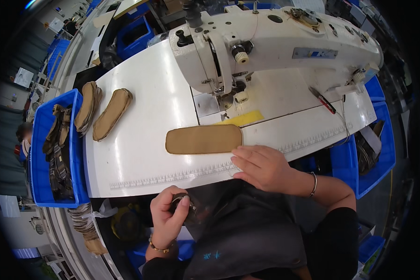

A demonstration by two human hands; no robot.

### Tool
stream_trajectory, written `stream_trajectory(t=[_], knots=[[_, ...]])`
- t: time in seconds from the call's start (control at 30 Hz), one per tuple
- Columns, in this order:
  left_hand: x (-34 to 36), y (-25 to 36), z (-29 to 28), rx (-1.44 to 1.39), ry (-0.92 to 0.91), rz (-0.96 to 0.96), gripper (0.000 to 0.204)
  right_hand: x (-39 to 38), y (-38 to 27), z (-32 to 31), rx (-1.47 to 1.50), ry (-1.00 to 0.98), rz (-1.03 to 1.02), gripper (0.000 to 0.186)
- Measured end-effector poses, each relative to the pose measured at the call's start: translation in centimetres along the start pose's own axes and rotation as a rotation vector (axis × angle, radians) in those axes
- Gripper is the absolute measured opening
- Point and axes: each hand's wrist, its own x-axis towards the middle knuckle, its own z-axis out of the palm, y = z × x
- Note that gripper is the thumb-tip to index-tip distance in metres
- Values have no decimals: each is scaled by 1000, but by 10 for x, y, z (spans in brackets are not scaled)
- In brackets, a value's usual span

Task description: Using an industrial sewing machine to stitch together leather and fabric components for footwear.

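A tan, rounded oblong fabric pad (204, 139) with a dark edge lies flat on the white table, in front of the sewing machine's needle area (226, 100). My right hand (263, 169) rests palm down at the pad's near right corner. Its fingers are stretched out, and the tips touch or almost touch the pad's edge. Below the table's front edge, my left hand (165, 214) is closed, thumb and fingers pinching a small dark item with shiny metal parts (184, 200). The hand partly covers that item, so its kind is unclear.
A white sewing machine (275, 46) spans the back. Red-handled snips (323, 100) lie to its right. Tan pads (113, 114) sit at the left, beside a blue bin (81, 182) of dark pieces. Another blue bin (382, 158) stands right. A printed ruler (182, 176) follows the front edge.
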Motion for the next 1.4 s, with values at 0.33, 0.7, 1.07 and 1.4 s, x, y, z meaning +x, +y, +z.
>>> stream_trajectory(t=[0.33,0.7,1.07,1.4], knots=[[149,48,6,557,-486,158,11,52,79,47,-33,-214,-242,61],[218,-17,38,884,-373,302,22,51,87,46,-80,-141,-326,42],[217,-16,33,756,-406,252,21,56,83,39,-63,-109,-355,9],[225,-20,28,635,-427,219,17,63,87,37,-305,41,-340,11]])
